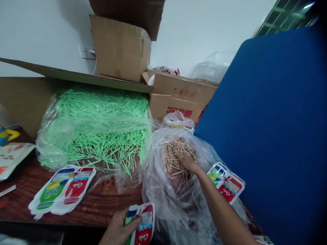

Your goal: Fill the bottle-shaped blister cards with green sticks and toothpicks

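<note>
My left hand (121, 224) is closed on a printed plastic pouch (145, 223) with red "Cola" and green panels, at the bottom centre, thumb across its front. My right hand (188, 163) reaches into a clear plastic bag (155, 170) and touches the thin brown sticks (176, 153) inside. Its fingertips are hidden among the sticks, so I cannot see whether they grip any. Beside my right forearm lies another batch of printed pouches (226, 182), on the bag's right side. A stack of similar pouches (62, 190) rests on the wooden table (102, 200) to the left.
Pale green sticks (107, 126) fill a large clear bag at the back left, inside an open carton (22, 98). More cardboard boxes (120, 47) stand against the wall. A blue panel (268, 119) closes off the right side. A white packet (14, 158) lies far left.
</note>
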A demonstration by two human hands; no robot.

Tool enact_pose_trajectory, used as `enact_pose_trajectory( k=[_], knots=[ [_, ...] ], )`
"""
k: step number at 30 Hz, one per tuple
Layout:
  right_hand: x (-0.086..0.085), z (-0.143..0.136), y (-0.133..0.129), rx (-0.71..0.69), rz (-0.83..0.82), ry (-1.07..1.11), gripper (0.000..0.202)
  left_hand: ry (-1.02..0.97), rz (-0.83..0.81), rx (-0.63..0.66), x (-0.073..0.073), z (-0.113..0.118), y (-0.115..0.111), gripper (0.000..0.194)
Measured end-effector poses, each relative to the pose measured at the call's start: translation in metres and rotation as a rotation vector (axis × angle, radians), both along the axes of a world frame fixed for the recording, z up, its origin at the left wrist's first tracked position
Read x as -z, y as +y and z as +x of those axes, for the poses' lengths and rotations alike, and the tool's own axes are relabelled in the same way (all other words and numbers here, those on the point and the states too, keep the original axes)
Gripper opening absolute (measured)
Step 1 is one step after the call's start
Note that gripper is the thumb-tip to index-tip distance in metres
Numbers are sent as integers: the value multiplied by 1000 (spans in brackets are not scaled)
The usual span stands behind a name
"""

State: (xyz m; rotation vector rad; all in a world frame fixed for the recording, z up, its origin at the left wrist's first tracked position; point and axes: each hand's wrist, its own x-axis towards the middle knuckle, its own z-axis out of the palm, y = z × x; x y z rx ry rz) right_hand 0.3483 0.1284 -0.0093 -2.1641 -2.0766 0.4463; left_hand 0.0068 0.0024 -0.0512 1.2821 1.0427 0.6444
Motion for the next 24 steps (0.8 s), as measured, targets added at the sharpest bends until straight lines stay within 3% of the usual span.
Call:
enact_pose_trajectory(
  k=[4, 6, 13, 18, 24],
  knots=[
    [8, 11, -23, 133, 41, 309, 23, 13, -24, -8, -6, -1, -2, 26],
    [12, 10, -35, 182, 93, 479, 32, 26, -25, -4, -10, -1, -3, 26],
    [30, -29, -61, 263, 301, 1066, 41, 45, -57, -28, -8, 3, -2, 28],
    [40, -45, -62, 330, 294, 1249, 35, 60, -49, -21, -8, 3, -3, 30],
    [47, -47, -58, 389, 278, 1288, 31, 56, -37, -21, -16, 3, -4, 27]
  ],
)
